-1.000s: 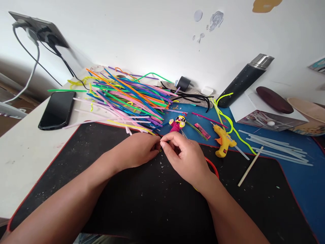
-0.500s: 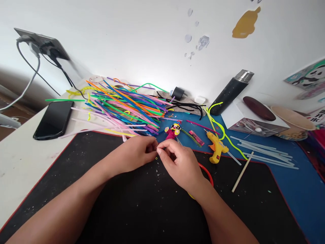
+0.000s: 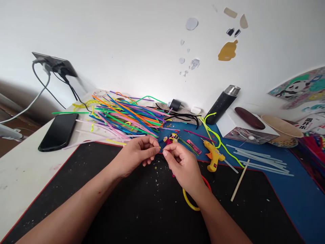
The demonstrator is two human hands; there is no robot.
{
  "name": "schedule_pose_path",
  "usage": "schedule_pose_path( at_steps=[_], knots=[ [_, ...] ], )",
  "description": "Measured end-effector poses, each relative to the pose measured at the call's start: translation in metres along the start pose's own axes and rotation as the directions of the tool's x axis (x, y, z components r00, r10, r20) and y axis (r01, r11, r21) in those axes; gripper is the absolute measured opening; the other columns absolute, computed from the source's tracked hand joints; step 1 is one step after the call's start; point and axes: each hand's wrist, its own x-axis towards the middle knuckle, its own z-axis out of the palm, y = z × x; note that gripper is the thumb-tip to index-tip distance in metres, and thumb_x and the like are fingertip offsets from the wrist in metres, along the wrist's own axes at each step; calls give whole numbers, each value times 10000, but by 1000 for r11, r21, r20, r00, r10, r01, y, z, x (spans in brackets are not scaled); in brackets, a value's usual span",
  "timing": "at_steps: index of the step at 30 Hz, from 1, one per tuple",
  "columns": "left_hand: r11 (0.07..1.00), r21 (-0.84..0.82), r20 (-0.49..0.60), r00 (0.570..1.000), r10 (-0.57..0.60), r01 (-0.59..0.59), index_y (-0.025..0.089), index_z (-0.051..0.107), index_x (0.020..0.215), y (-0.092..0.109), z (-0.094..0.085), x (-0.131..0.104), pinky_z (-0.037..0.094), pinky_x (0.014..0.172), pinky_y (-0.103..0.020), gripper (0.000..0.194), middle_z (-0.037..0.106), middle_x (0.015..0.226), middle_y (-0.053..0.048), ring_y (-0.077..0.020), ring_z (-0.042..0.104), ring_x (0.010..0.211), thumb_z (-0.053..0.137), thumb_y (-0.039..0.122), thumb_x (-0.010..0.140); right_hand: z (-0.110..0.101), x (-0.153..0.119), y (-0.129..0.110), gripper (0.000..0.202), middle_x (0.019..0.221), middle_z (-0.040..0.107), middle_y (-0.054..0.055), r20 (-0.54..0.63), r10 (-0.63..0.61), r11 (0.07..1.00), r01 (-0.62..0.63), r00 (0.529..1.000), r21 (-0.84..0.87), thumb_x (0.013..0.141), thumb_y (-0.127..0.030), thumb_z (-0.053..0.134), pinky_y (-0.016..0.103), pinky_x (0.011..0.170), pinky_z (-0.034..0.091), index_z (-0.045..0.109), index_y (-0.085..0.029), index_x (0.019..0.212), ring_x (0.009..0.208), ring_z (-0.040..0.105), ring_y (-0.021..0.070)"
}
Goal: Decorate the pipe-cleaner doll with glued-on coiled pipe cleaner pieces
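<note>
left hand (image 3: 138,154) and right hand (image 3: 185,166) almost tip-to-tip, little doll (image 3: 173,136) just behind, fingers (image 3: 151,151) pinched closed, can't tell on what

Bright, soft, pale light fills the scene, its source out of view. The wall (image 3: 127,51) is near white in the middle and greyer toward the upper corners; a faint shadow spreads just right of the socket (image 3: 68,65). The mat (image 3: 142,213) sinks to near black. A small highlight sits on the flask cap (image 3: 233,89). Wide-angle distortion stretches the poster (image 3: 297,88) and forearms (image 3: 68,206) near the edges. The hands (image 3: 138,151) look fairly clear, though detail between the fingertips is too small to tell.
</note>
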Motion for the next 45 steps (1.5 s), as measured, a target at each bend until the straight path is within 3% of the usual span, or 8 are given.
schedule_pose_path(
  at_steps=[9, 30, 35, 40, 45],
  knots=[
    [993, 120, 46, 999, 5, -11, 175, 642, 920, -4, 2, -1, 413, 492, -182, 336, 589, 660, 46, -96, 544, 575, 772, 482, 876, 0, 0, 1, 186, 638, 543, -43, 20, -6, 1000, 6, 1000, -1, 997, -388, 618, 246, 495, 387, 667, -214, 954, 525, 492, 123],
    [986, 168, 80, 997, 0, -14, 179, 666, 903, 0, 1, -3, 404, 495, -188, 309, 592, 665, 45, -98, 541, 572, 779, 462, 851, 2, -2, -1, 82, 656, 566, -49, 19, -36, 998, 37, 999, -43, 965, -272, 621, 233, 520, 375, 648, -216, 912, 566, 523, 115],
    [986, 159, 22, 999, 43, -46, 183, 651, 919, 0, 0, -1, 421, 503, -204, 380, 600, 677, 36, -104, 538, 566, 751, 547, 874, -5, 0, -4, 159, 627, 542, -55, -89, -31, 995, 39, 996, 93, 980, -354, 648, 231, 479, 363, 648, -214, 903, 514, 480, 106],
    [990, 132, -27, 998, 62, -58, 196, 629, 934, -1, 0, 2, 405, 487, -211, 408, 602, 670, 42, -105, 519, 536, 742, 584, 879, -16, 7, -3, 237, 543, 488, -90, -217, 62, 959, 2, 974, 283, 977, -449, 672, 225, 424, 345, 628, -220, 932, 419, 428, 94],
    [984, 164, -38, 996, 80, -72, 192, 639, 927, 0, -1, 1, 416, 505, -221, 409, 609, 682, 33, -112, 527, 552, 734, 587, 880, -10, 4, -1, 194, 599, 516, -70, -170, -13, 990, 37, 985, 139, 989, -399, 654, 232, 458, 353, 639, -219, 918, 473, 453, 100]
  ],
)
